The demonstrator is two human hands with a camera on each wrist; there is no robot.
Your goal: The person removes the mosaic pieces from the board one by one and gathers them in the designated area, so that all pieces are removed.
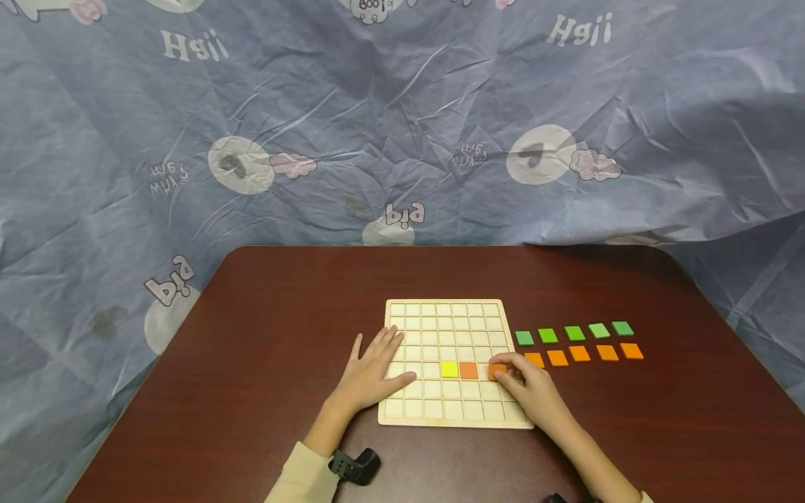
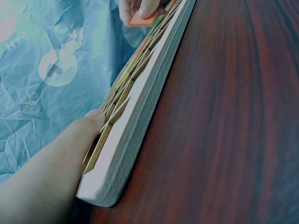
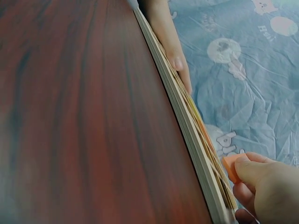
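A pale wooden grid board [image 1: 434,412] lies on the dark table. My left hand [image 1: 372,370] rests flat over its left edge, fingers spread and thumb on the cells. Between thumb and fingers, my right hand [image 1: 534,391] pinches an orange square tile [image 1: 497,371] over the board's right columns. The right wrist view shows that tile [image 3: 232,167] held tilted, close over the board's grid. In the same row to its left, a yellow tile [image 1: 449,369] and a darker orange tile [image 1: 468,370] sit side by side in cells.
Right of the board lie two rows of loose tiles: several green ones [image 1: 574,333] behind, several orange ones [image 1: 580,353] in front. The reddish-brown table [image 1: 283,314] ends at a hanging printed blue cloth [image 1: 352,105]. A black band [image 1: 357,467] circles the left wrist.
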